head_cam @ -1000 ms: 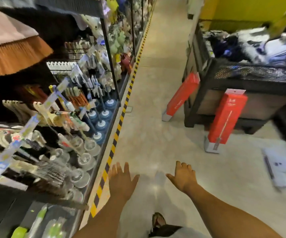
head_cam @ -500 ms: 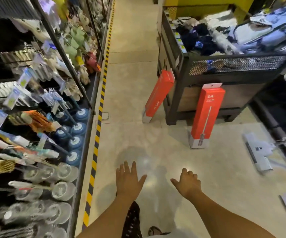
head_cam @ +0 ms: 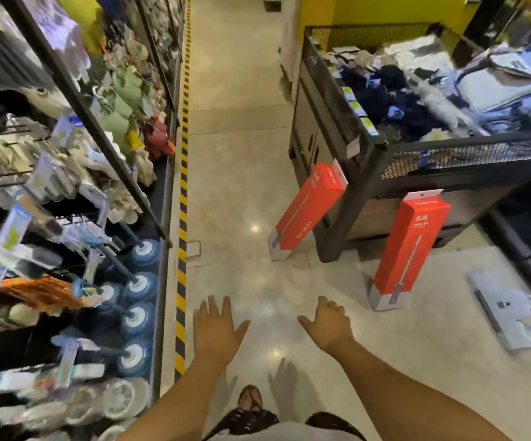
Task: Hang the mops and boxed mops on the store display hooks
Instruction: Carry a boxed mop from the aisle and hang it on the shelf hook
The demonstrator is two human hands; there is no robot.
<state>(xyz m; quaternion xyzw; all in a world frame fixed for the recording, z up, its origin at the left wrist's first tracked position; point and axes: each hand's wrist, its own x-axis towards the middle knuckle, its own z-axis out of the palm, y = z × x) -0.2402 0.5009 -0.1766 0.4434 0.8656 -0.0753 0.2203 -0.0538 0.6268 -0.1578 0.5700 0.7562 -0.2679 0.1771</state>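
The nearer red box [head_cam: 407, 249] and farther red box [head_cam: 308, 211] stand on end on the beige floor [head_cam: 235, 186], tops leaning on the black mesh bin [head_cam: 448, 160]. A grey flat mop [head_cam: 499, 310] lies at right. The left hand [head_cam: 216, 332] and right hand [head_cam: 327, 326] hover over the aisle beside the display rack [head_cam: 79, 100], fingers spread, holding nothing.

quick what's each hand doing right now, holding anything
Left hand: open, fingers spread, holding nothing.
Right hand: open, fingers loosely bent, holding nothing.
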